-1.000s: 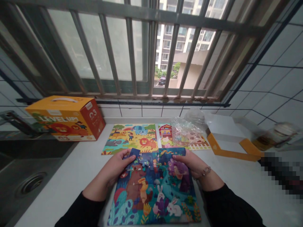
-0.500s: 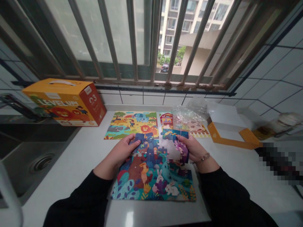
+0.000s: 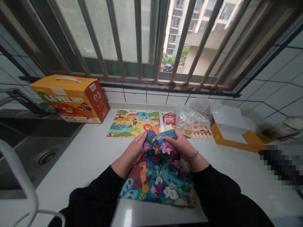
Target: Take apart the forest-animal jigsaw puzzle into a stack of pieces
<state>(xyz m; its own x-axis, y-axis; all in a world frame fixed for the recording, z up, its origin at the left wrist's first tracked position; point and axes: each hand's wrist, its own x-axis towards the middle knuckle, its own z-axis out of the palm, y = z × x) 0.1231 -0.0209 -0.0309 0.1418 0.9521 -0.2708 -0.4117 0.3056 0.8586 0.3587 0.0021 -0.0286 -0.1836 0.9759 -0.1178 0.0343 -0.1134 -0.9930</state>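
A dark blue-green jigsaw puzzle point(image 3: 161, 183) with rabbits and a brown bear lies on the counter in front of me. Its upper part looks bunched up and overlapped between my hands. My left hand point(image 3: 135, 148) is closed on the upper left edge of the jigsaw puzzle, with most fingers hidden behind it. In my right hand point(image 3: 182, 145), a joined section of puzzle pieces point(image 3: 167, 148) with a purple figure is pinched, thumb on top. This section overlaps the left part, and both hands are close together.
Behind my hands lie a yellow animal puzzle point(image 3: 132, 123) and a farm puzzle point(image 3: 199, 130) partly under clear plastic wrap point(image 3: 191, 115). An orange carton point(image 3: 82, 101) stands back left beside the sink point(image 3: 28, 154). An opened white-and-orange box point(image 3: 233, 138) sits at right.
My hands have come closer together, right hand moving left with its section. The gap in the puzzle's upper part is now covered, and the left side has shifted inward. The view has tilted slightly.
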